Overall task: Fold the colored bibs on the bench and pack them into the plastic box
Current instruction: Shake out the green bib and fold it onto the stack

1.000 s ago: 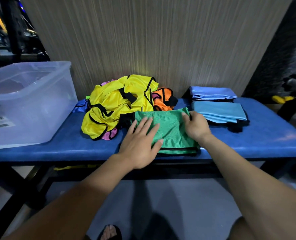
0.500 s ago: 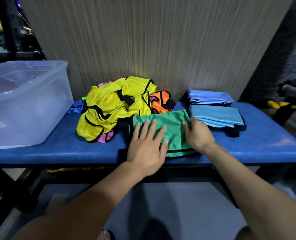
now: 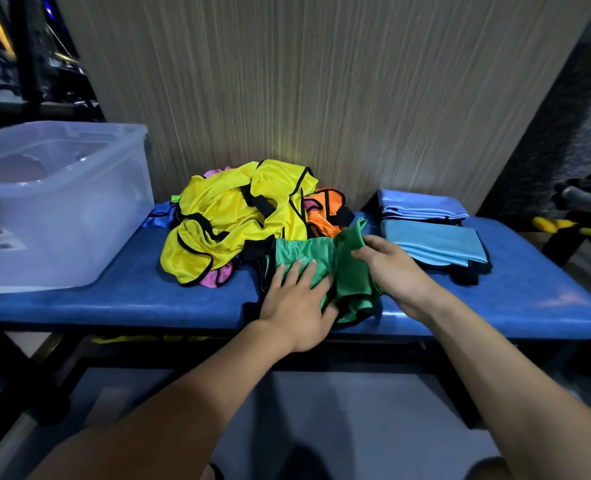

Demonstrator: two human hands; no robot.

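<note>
A: Where is the green bib (image 3: pixel 301 252)?
B: Front edge of the blue counter (image 3: pixel 141 292), beside the yellow bib (image 3: pixel 231 220).
A: Hands?
B: Left hand (image 3: pixel 295 306) flat, fingers straight, pressing the bib down. Right hand (image 3: pixel 391 271) pinches its right edge, lifted and folded over leftward.
A: Plastic box (image 3: pixel 62 209)?
B: Counter's left end; folded blue bibs (image 3: pixel 432 233) right.

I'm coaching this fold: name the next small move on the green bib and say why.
Probably lay the lifted edge leftward over the flat half: the right hand pinches the green bib raised mid-fold, while the left hand presses it flat on the bench.
</note>
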